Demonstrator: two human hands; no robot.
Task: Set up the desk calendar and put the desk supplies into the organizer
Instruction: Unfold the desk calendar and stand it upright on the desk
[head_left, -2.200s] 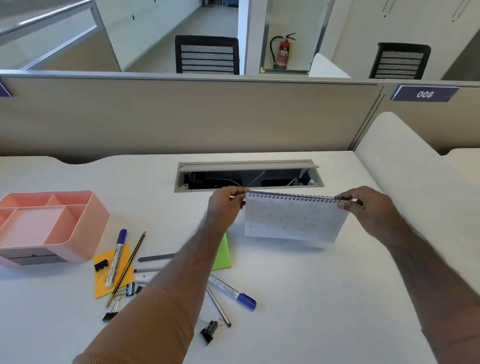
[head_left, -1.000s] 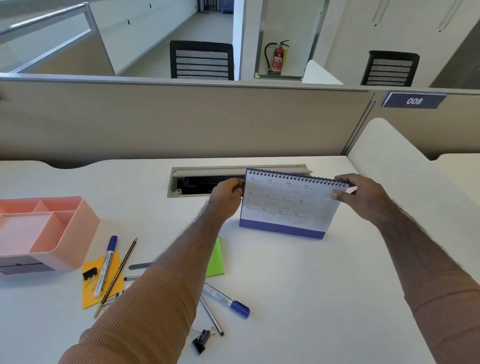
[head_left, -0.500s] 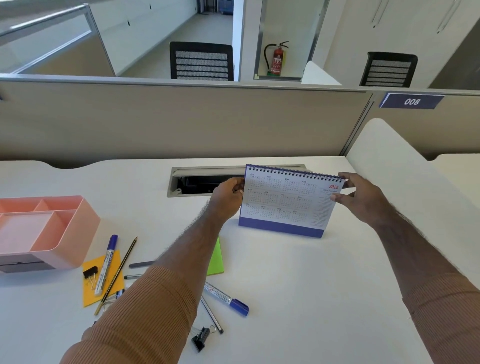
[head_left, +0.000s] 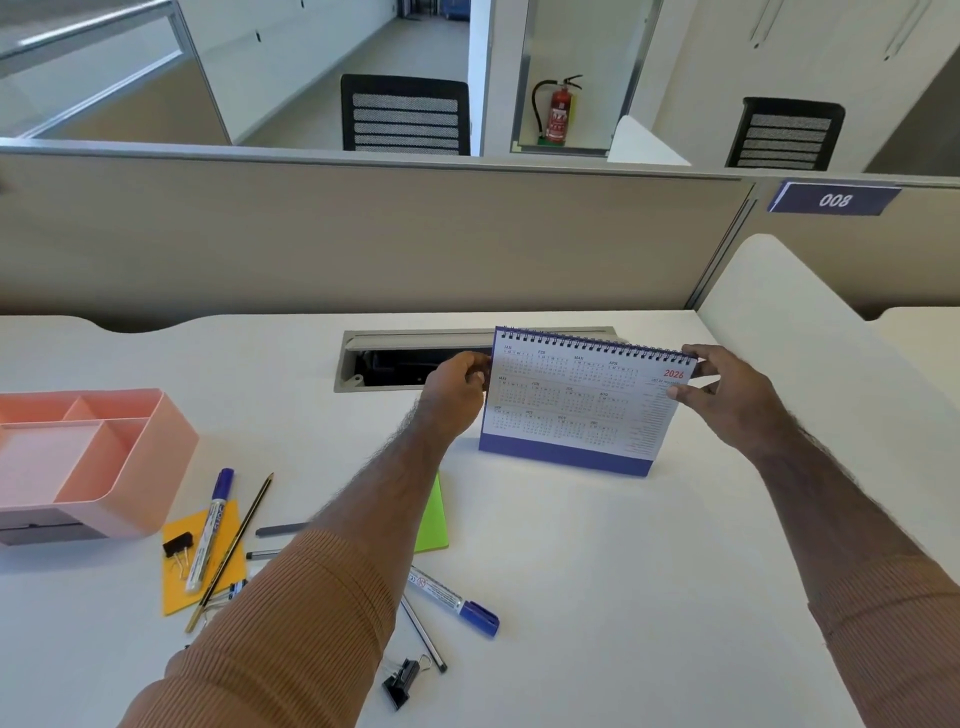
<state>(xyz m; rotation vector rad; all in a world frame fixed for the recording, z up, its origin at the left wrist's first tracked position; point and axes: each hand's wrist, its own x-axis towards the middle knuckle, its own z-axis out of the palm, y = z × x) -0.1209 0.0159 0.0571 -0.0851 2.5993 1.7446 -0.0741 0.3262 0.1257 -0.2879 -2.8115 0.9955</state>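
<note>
1. The desk calendar (head_left: 582, 402) stood upright on the white desk (head_left: 597, 597), its blue base on the surface just in front of the open cable tray (head_left: 410, 358), its printed face turned toward the person. That spot looked chosen to keep it readable and out of the working area.

2. The left hand (head_left: 457, 389) pinched the calendar's upper left edge near the spiral binding, fingers curled onto it. The right hand (head_left: 727, 395) gripped the upper right corner, thumb on the front and fingers behind. Holding both top corners probably served to steady the stand while its angle was settled.

3. The pink organizer (head_left: 156, 467) sat at the left edge of the desk, well apart from the calendar, its visible compartments holding nothing; the supplies were not yet in it.

4. Supplies lay loose between the organizer and the person's left arm:
   - a blue-capped marker (head_left: 210, 530) and a pencil (head_left: 231, 551) across an orange sticky pad (head_left: 176, 582), with a black binder clip (head_left: 177, 545) on the pad;
   - a green sticky pad (head_left: 432, 519) partly hidden by the left forearm;
   - another blue marker (head_left: 454, 603), a thin pen (head_left: 423, 636) and a second binder clip (head_left: 405, 678) nearer the person.

5. My judgement: the calendar step was nearly finished, and sorting the supplies remained.
</note>
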